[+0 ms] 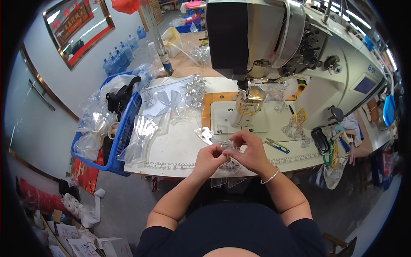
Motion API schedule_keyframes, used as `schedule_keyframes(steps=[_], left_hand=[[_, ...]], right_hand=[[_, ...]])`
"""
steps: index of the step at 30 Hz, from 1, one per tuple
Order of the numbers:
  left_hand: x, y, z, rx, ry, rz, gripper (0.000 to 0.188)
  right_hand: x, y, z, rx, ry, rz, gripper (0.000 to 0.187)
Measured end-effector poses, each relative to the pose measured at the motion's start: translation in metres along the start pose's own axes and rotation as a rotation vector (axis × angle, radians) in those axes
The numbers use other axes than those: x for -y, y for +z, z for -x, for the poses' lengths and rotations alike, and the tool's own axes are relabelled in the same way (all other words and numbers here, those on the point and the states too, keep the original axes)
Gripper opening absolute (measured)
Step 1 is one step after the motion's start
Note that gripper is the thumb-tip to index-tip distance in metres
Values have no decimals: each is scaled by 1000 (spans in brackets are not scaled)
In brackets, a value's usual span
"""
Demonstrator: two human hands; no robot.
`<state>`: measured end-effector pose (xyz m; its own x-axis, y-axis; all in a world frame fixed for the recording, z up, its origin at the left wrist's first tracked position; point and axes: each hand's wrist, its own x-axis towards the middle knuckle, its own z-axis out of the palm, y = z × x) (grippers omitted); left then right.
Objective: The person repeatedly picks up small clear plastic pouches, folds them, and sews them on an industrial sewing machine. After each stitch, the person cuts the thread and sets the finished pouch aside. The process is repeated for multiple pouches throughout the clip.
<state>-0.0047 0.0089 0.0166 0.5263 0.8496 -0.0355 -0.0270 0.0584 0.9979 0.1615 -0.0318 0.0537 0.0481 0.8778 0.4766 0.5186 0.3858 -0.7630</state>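
Note:
Both hands meet just above the front edge of a white sewing table (171, 150). My left hand (208, 161) pinches a clear plastic piece (230, 166) with thumb and forefinger. My right hand (250, 153) grips the same plastic close beside it, its fingertips nearly touching the left ones. Shiny transparent flaps stick out past the fingers and hang over the table edge. Beyond the hands stands a post-bed sewing machine (252, 103), its needle area apart from the plastic. Thread snips (277, 145) with blue-green handles lie to the right of my right hand.
A blue basket (124, 132) full of plastic and a black item stands at left. Clear plastic pieces (143, 132) are spread beside it. Sunglasses (320, 140) and scissors (335, 155) sit at the right edge. A printed ruler strip (171, 165) runs along the front.

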Motion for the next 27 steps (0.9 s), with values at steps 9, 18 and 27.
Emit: schedule_keyframes(steps=[9,18,27], left_hand=[[-31,-12,-9,193,-4,-223,28],[-16,-23,-11,269,-79,-70,39],[-34,-19,-3,294,-76,30,42]], right_hand=[[-12,-29,-14,374,568,-582,17],[-22,-12,1,392,752,-954,18],[-22,-9,0,421,791,-1095,38]])
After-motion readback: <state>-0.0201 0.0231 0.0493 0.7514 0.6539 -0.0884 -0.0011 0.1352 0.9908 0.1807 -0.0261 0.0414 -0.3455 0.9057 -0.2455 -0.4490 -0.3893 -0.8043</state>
